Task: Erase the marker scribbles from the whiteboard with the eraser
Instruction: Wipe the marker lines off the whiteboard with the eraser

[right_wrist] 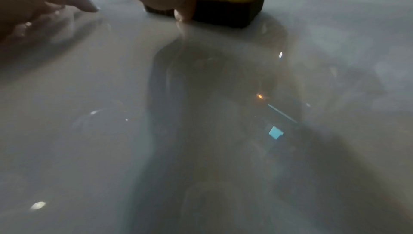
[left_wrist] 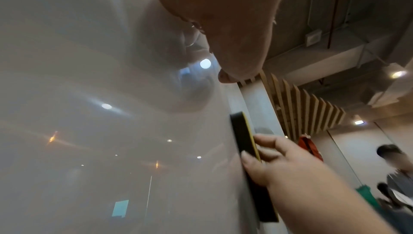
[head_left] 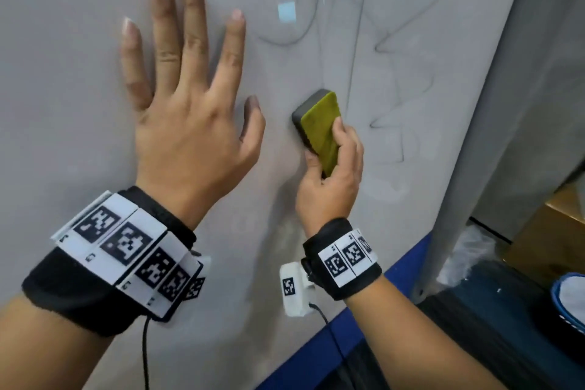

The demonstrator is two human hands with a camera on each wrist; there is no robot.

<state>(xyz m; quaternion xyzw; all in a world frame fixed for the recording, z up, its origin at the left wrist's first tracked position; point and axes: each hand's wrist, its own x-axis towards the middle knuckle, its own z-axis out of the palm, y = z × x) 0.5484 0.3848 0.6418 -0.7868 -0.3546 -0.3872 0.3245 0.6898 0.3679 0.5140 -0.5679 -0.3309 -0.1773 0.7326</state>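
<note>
Hands on whiteboard [head_left: 79, 57]: left hand [head_left: 190, 111] flat, right hand [head_left: 332, 180] gripping eraser [head_left: 319, 130].

Dim, hazy; lamp glare on whiteboard [right_wrist: 335, 25]; wrist views blurred.

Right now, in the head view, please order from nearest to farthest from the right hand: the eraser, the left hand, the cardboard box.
1. Yellow-topped grey eraser, gripped in the right hand.
2. Left hand, flat on the board, leftward.
3. Brown cardboard box, beyond the board's right edge.
</note>
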